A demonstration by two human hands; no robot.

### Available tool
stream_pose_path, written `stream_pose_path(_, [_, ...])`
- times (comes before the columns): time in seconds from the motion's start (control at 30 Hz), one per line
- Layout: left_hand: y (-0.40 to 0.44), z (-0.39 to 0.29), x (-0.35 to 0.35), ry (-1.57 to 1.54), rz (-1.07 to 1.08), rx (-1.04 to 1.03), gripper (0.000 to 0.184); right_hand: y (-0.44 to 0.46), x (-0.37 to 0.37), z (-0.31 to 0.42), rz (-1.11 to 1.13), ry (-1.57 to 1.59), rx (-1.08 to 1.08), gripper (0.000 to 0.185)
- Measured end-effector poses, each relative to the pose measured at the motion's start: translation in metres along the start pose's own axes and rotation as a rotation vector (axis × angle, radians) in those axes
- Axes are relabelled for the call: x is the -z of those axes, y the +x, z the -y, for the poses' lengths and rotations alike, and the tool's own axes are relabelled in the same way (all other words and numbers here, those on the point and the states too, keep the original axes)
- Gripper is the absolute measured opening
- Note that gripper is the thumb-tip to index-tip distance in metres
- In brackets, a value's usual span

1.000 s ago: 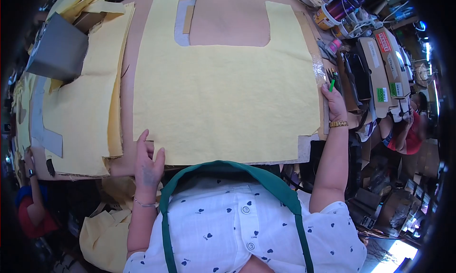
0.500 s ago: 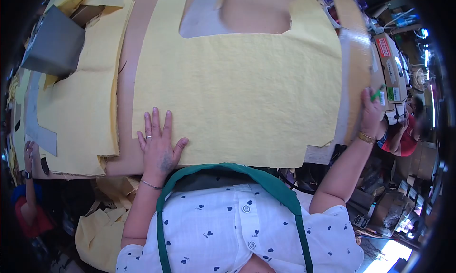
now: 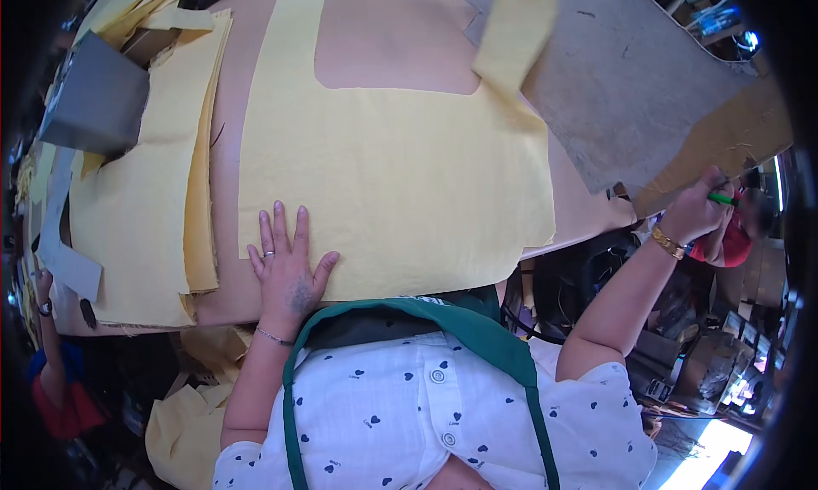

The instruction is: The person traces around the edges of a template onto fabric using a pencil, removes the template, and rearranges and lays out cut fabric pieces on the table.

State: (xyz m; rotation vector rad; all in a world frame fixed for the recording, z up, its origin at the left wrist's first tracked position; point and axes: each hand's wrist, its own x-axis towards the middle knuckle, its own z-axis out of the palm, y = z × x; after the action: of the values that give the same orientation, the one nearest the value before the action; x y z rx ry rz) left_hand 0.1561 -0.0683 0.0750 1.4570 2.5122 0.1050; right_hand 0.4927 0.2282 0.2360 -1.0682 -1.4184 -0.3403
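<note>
The person's left hand (image 3: 290,267) lies flat, fingers spread, on the cloth (image 3: 392,175), while the right hand (image 3: 692,210) grips the board (image 3: 630,81) by its edge, along with a pen (image 3: 722,198).

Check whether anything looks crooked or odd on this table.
Yes: the upper-right strip of the yellow sheet is buckled and bent in front of the grey board, which the right hand holds askew. The upper-left strip lies flat.

Green apron (image 3: 498,345) over heart-print white shirt (image 3: 375,405)
</note>
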Motion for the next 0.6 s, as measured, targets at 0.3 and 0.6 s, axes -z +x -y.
stream_pose_path(0.3, [0.053, -0.038, 0.025, 0.007, -0.038, -0.244, 0.06, -0.042, 0.019, -0.019, -0.145, -0.04, 0.118, 0.021])
stream_pose_path(0.6, [0.273, -0.168, 0.023, -0.886, -0.007, -0.19, 0.063, -0.051, 0.081, -0.027, -0.153, -0.132, 0.042, 0.018])
